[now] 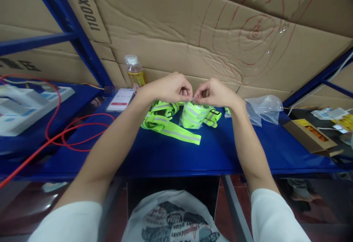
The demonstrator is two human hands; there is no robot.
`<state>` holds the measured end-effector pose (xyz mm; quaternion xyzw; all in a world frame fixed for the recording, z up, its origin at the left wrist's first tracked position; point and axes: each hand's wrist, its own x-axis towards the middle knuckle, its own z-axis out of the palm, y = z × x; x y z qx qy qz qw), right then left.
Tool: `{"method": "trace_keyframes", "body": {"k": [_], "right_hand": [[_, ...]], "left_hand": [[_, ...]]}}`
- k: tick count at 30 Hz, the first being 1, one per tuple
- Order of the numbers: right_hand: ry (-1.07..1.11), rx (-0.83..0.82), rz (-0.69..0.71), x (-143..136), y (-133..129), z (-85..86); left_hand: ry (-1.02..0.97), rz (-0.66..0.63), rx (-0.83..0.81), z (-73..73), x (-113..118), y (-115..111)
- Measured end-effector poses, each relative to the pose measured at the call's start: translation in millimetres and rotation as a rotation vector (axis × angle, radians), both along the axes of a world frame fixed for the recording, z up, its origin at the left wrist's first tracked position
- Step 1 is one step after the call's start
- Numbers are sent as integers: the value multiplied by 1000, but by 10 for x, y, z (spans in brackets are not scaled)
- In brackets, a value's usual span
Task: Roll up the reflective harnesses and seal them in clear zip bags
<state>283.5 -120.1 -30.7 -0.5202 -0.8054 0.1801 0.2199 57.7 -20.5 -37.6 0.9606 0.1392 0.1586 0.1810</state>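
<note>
We have the clear bag of neon strap (192,118) on the blue table (171,159), below our 2 hands: our left hand (171,87) and right hand (216,93) pinch its top, fingertips close together. Loose strap (176,131) lies just left, a phone (121,99) and bottle (136,76) beyond; crumpled plastic (266,108) sits right.

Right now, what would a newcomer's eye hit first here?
The neon-yellow strap on the blue table, center, beside a clear bag of similar strap, with the left hand and right hand pinching at its top. Then the red rings drawn on the cardboard, upper right.
</note>
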Motion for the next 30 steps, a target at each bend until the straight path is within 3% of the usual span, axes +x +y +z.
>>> {"method": "trace_keyframes", "body": {"k": [11,22,30], "right_hand": [[-23,53,-23,32,49,-51],[-60,110,9,-25,48,-62],[3,25,-24,15,86,-57]], "left_hand": [[44,82,34,62,-143,105],[26,40,82,59,-92,15],[8,60,103,29,-61,58]]}}
